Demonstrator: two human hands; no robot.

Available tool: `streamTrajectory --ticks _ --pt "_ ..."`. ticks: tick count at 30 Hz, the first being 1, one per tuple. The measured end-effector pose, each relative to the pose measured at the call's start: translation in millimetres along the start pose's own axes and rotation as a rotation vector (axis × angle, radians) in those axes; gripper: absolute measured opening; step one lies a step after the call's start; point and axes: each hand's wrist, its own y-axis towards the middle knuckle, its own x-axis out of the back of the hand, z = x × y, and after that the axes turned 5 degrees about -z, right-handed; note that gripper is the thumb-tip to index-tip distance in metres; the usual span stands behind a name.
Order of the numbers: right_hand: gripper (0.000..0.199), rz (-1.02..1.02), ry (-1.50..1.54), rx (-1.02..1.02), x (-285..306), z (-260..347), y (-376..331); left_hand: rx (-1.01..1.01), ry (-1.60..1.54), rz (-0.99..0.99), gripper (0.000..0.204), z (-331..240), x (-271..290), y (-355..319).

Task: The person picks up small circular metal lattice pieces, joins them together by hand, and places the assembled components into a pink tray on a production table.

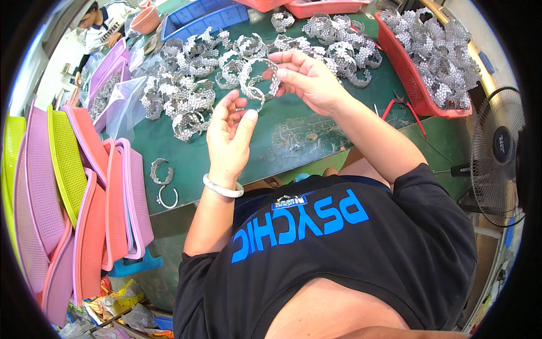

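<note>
A silvery openwork bracelet (pixel 244 78) is held up over the green table. My right hand (pixel 310 83) grips its right side between thumb and fingers. Below and to the left, my left hand (pixel 230 135) has its fingers curled, with the thumb tip against the bracelet's lower end. The exact contact there is partly hidden. Behind my hands lies a wide spread of similar silvery bracelets (pixel 183 93), many overlapping. A white bangle (pixel 223 187) is on my left wrist.
At right stand a red basket (pixel 403 70) full of bracelets, red-handled pliers (pixel 389 108) and a fan (pixel 499 144). Stacked plastic baskets (pixel 93 237) crowd the left. One loose bracelet (pixel 161 171) lies by the table's near-left edge. A blue crate (pixel 206 20) is behind; another person (pixel 107 25) sits far left.
</note>
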Motion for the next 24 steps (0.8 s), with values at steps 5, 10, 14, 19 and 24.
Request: streamTrajectory --ticks 5,10,14,19,24 --pt "0.032 0.042 0.066 -0.012 -6.1 2.3 -18.0 -0.104 -0.102 0.047 0.042 -12.7 -11.8 0.1" --pt "0.029 0.065 0.096 -0.053 -1.8 5.9 -21.9 -0.016 -0.139 0.088 0.037 -13.4 -9.7 2.3" --pt "0.023 0.114 0.101 -0.184 -0.3 11.9 -20.8 0.213 -0.372 0.123 0.035 -16.5 -6.7 2.3" --pt "0.02 0.143 0.16 -0.35 3.9 4.3 -15.8 0.146 -0.163 0.116 0.035 -15.7 -12.1 0.7" --pt "0.027 0.217 0.159 -0.377 11.0 -2.0 -12.5 0.25 -0.303 0.209 0.036 -5.2 -4.3 4.4"
